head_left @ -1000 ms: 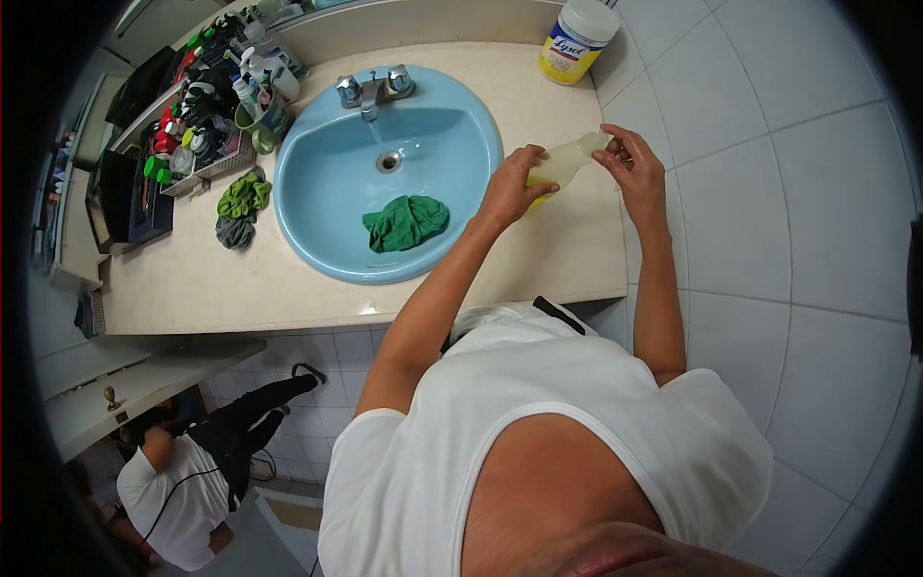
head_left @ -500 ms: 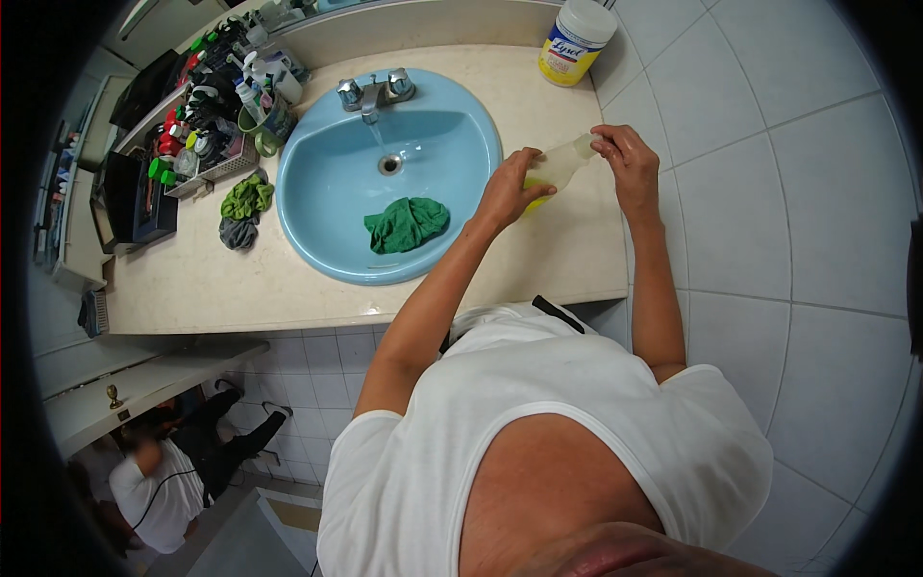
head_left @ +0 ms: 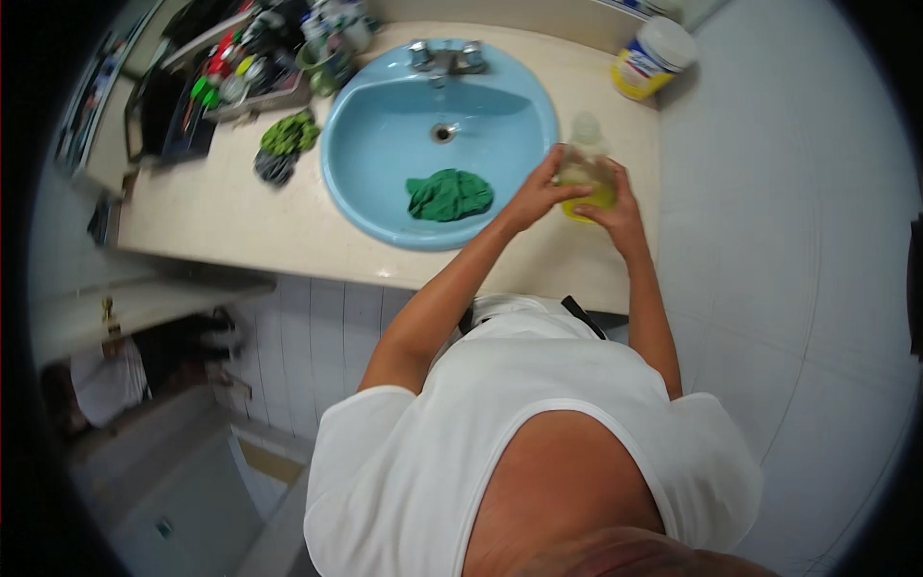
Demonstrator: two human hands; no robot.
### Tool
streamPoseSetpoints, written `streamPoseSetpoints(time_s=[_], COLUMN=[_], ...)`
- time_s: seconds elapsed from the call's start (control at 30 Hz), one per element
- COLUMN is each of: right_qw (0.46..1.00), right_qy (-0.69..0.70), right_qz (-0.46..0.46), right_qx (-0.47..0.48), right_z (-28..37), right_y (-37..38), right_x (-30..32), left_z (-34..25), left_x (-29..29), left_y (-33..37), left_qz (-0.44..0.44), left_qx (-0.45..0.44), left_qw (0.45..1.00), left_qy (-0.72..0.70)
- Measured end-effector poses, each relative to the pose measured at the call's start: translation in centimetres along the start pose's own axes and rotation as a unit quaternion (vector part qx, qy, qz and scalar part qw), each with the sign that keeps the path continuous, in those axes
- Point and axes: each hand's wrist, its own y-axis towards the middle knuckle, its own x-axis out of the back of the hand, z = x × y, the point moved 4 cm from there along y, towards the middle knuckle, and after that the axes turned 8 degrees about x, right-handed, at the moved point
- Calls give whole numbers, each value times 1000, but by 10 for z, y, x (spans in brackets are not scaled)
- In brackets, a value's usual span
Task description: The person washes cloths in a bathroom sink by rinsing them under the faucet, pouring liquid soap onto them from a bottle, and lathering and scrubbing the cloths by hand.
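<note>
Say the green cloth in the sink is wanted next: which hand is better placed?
Probably the left hand: it is nearer the green cloth in the sink. The right hand is on the far side of the bottle. Both hands hold it, so the left must first let go.

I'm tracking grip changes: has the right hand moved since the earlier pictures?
Yes: the right hand has moved left, closer to the blue sink.
</note>
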Motion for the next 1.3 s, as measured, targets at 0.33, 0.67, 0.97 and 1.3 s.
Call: streamPoseSetpoints(time_s=[0.33,0.67,0.97,1.3], right_qw=[995,977,989,990], right_qy=[-32,-121,-105,-42], right_qz=[84,155,49,-77], right_qx=[-49,-79,-89,-109], right_z=[12,13,-13,-64], right_y=[12,21,1,-8], right_x=[-10,-15,-13,12], left_z=[18,48,-85,-112], left_x=[108,189,187,187], left_y=[-47,-89,-85,-62], left_qz=[-148,-280,-386,-339], left_qx=[25,158,75,-20], left_qw=[901,789,809,852], left_qy=[407,524,436,400])
